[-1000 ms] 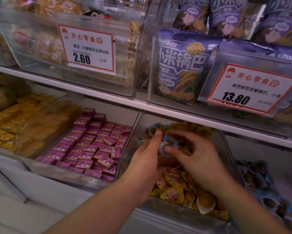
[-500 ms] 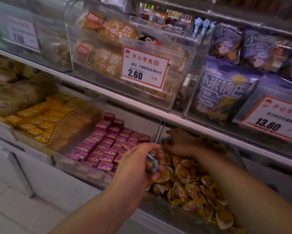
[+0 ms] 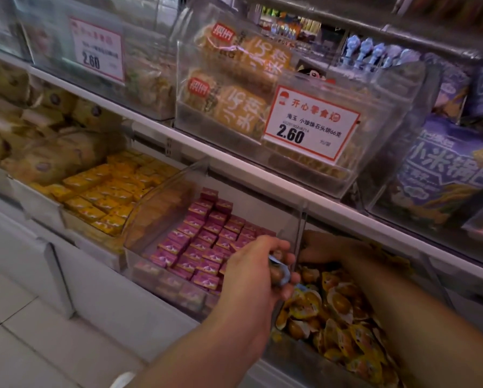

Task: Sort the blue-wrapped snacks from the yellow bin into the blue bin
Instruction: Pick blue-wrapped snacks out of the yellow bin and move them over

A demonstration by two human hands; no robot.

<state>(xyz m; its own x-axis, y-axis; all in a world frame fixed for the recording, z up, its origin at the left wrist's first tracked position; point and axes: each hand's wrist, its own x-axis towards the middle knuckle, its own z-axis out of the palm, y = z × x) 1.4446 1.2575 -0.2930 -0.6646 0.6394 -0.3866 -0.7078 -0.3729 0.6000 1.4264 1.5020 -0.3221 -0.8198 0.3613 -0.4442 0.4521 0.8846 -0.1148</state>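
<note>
Shelf bin [image 3: 299, 236]: blue-wrapped snack [image 3: 278, 271] inside left hand [image 3: 255, 275] grip.

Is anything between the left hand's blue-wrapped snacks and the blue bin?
Cannot tell: the blue bin is out of view. The left hand grips blue-wrapped snacks beside the yellow bin's clear left wall.

The light is soft and rather dim, with warm colour. The upper bins [image 3: 304, 152] show pale glare on their clear walls. Deep shadow lies under the shelf [image 3: 234, 163] at right. Motion blur softens the whole view, and the edges bend from the wide lens.
</note>
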